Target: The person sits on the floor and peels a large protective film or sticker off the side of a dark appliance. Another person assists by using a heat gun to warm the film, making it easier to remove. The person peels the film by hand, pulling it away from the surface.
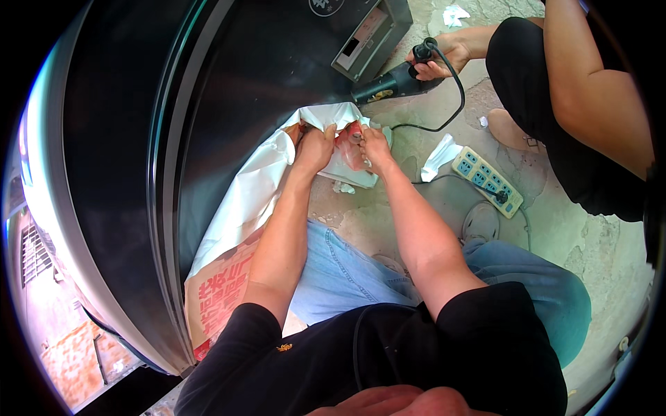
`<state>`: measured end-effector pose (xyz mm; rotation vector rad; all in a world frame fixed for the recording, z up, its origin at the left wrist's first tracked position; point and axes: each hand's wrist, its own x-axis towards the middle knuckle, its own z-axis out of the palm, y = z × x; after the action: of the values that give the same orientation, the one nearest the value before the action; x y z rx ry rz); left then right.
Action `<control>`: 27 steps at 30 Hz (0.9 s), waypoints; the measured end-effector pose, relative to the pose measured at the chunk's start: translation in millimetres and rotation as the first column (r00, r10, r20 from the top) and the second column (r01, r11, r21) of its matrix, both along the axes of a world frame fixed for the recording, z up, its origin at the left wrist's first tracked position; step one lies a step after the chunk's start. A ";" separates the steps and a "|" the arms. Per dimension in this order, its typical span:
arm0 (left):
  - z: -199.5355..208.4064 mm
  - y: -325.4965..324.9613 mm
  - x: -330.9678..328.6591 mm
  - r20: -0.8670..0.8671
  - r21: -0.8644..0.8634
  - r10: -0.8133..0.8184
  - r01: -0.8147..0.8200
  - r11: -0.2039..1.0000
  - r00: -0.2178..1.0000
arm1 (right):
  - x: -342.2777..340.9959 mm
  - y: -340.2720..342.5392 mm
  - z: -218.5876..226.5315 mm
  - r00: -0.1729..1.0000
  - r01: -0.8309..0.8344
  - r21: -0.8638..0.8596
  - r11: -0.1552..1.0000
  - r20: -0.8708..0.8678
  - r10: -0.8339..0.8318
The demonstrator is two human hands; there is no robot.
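Note:
A large sheet (pixel 244 201), white in its upper part and with red print on its lower end, lies along a glossy black panel (pixel 277 62). At its crumpled far end, my left hand (pixel 317 148) is closed in a pinch on the sheet. My right hand (pixel 377 148) is also closed, gripping a folded part beside a pinkish-red crumpled patch (pixel 349 154). A co-worker's hand (pixel 454 55) holds a black hair dryer (pixel 395 83) just beyond my hands, its nozzle close to the panel.
A power strip (pixel 488 182) with a plug in it lies on the concrete floor to the right, beside a white paper scrap (pixel 440 157). The dryer's black cord (pixel 460 93) loops near my right hand. The co-worker crouches at the right.

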<state>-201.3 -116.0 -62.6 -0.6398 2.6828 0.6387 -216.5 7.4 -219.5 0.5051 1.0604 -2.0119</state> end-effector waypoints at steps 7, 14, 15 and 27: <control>-14.4 -9.0 8.4 -0.085 -0.027 -0.031 0.029 0.999 0.996 | 3.5 -11.3 30.4 0.979 0.146 -0.149 0.978 0.161 -0.122; -28.8 -10.4 10.5 -0.083 0.131 0.099 -0.088 0.987 0.992 | -12.7 -26.6 65.9 0.887 0.253 -0.352 0.901 0.457 -0.070; -27.9 -7.8 9.7 -0.041 0.170 0.125 -0.116 0.979 0.991 | -13.0 -28.8 65.3 0.891 0.262 -0.324 0.909 0.442 -0.099; -3.5 33.3 3.5 -0.098 -0.032 0.244 -0.248 0.968 0.965 | -16.0 -47.5 80.8 0.959 0.205 0.156 0.966 0.166 -0.230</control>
<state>-197.8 -82.7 -66.1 -0.9900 2.7336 0.6891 -232.5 -40.0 -138.6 0.8977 1.0713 -2.0423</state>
